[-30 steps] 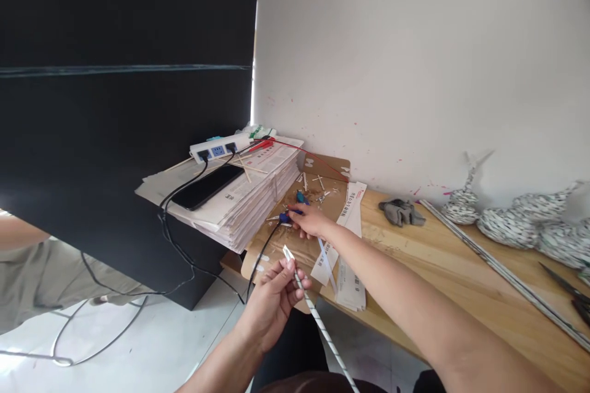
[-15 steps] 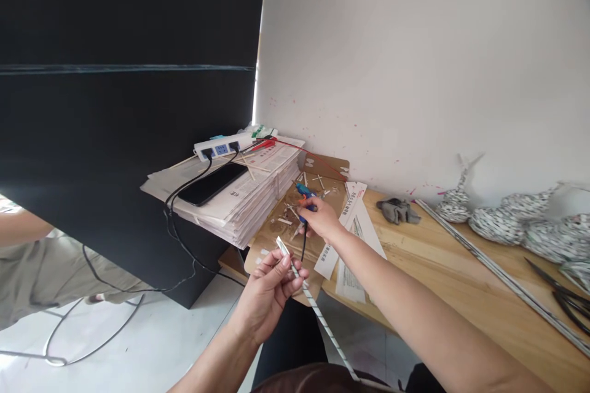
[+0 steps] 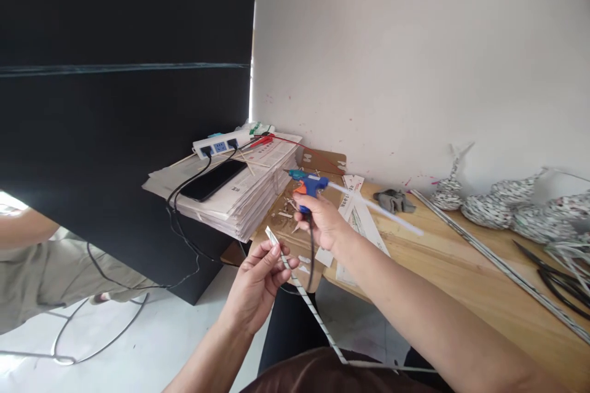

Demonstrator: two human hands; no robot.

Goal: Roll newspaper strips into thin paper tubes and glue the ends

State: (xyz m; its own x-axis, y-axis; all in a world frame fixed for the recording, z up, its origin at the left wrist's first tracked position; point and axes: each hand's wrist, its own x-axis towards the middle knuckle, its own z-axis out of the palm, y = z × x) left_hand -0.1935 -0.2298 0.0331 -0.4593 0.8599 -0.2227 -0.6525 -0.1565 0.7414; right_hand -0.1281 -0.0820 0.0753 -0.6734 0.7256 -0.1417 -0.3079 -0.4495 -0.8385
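My right hand (image 3: 320,218) is wrapped round the handle of a blue glue gun (image 3: 314,183) with an orange trigger and a teal front, its nozzle toward the left. A long whitish glue stick (image 3: 375,206) sticks out of its back, and a black cord hangs from the handle. Lower and to the left, my left hand (image 3: 262,273) pinches a thin rolled paper tube (image 3: 311,307) near its flattened upper end. The tube, striped white and dark, slants down to my lap, where it bends to the right.
Left of the glue gun, a newspaper stack (image 3: 239,212) carries a phone (image 3: 214,180) and a power strip (image 3: 221,144). Cardboard (image 3: 281,230) with scraps lies under my hands. Farther right are woven paper shapes (image 3: 491,206), long paper tubes (image 3: 483,252) and black scissors (image 3: 557,279). Another person's leg (image 3: 59,276) shows at left.
My right hand has lifted the glue gun off the cardboard and turned it, so the glue stick now shows. My left hand still holds the paper tube, slightly farther left in view.
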